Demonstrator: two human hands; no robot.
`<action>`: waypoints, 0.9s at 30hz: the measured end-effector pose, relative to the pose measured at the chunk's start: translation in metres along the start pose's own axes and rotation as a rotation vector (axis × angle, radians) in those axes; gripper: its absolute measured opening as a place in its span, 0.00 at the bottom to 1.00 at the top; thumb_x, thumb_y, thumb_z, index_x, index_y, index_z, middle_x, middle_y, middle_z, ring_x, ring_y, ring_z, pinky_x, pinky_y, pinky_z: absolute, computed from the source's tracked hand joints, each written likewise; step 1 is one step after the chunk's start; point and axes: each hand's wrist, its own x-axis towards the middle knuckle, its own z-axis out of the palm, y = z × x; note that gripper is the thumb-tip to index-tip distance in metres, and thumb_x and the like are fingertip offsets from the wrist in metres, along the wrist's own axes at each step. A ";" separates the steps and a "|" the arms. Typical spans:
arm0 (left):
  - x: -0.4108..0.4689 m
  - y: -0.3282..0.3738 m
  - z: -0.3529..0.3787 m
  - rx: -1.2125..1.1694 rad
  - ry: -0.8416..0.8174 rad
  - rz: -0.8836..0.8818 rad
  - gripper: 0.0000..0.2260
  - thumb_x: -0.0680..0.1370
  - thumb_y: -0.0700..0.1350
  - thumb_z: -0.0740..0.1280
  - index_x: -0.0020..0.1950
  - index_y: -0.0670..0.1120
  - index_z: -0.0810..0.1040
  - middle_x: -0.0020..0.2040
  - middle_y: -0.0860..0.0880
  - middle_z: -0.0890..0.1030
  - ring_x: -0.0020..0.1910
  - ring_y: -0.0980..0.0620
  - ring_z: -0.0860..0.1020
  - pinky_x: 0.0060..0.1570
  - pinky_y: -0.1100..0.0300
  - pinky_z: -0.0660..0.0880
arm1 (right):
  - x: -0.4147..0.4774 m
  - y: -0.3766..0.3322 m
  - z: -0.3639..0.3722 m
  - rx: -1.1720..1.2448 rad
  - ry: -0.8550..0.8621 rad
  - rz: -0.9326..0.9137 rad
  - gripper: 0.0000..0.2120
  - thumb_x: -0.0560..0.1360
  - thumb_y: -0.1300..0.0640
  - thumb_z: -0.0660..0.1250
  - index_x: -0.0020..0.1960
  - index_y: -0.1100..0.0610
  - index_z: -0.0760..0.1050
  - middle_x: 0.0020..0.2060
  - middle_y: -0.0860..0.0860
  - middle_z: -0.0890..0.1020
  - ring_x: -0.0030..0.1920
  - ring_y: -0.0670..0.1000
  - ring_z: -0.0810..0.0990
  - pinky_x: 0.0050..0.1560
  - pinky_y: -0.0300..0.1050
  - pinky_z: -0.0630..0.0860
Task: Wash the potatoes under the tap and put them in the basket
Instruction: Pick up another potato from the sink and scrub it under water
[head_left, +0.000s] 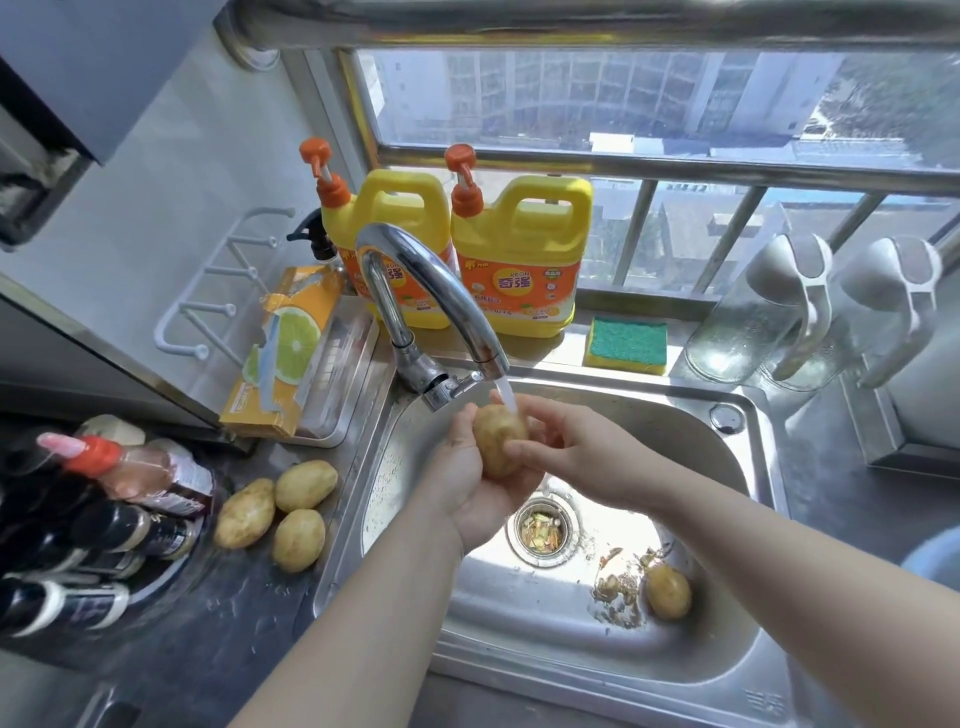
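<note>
Water runs from the chrome tap (431, 291) onto a yellow-brown potato (497, 437) held over the steel sink (748, 670). My left hand (470, 480) cups the potato from below and the left, fingers curled round it. My right hand (563, 441) grips its right side, thumb across the front. Three more potatoes (280, 512) lie on the dark counter left of the sink. Another potato (667, 592) sits on the sink floor at the right, beside scraps of peel. No basket is in view.
Two yellow detergent jugs (519, 260) stand behind the tap, with a green-yellow sponge (626, 345) to their right. An orange box (285, 353) rests in a tray at the left. Sauce bottles (119, 499) crowd the left counter. Glass jugs (769, 312) lie at the right. The drain strainer (540, 527) holds scraps.
</note>
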 end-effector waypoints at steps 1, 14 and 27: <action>0.002 0.001 -0.001 0.027 0.007 -0.029 0.28 0.82 0.63 0.55 0.55 0.39 0.78 0.42 0.40 0.84 0.39 0.45 0.83 0.46 0.50 0.82 | 0.000 -0.001 -0.002 -0.067 0.017 -0.013 0.19 0.79 0.56 0.71 0.68 0.47 0.77 0.50 0.46 0.87 0.50 0.45 0.85 0.58 0.40 0.78; -0.015 -0.024 0.020 0.200 0.089 0.199 0.23 0.82 0.62 0.56 0.62 0.46 0.79 0.58 0.40 0.84 0.55 0.45 0.83 0.49 0.50 0.81 | 0.014 -0.007 0.023 0.267 0.326 0.136 0.17 0.84 0.52 0.57 0.49 0.62 0.79 0.45 0.60 0.82 0.47 0.52 0.79 0.54 0.52 0.76; -0.023 -0.019 0.025 0.275 0.186 0.299 0.19 0.84 0.59 0.56 0.47 0.48 0.79 0.38 0.44 0.86 0.42 0.46 0.84 0.57 0.41 0.77 | 0.012 -0.011 0.031 0.305 0.293 0.088 0.17 0.84 0.52 0.56 0.53 0.64 0.77 0.44 0.53 0.78 0.45 0.48 0.77 0.42 0.42 0.74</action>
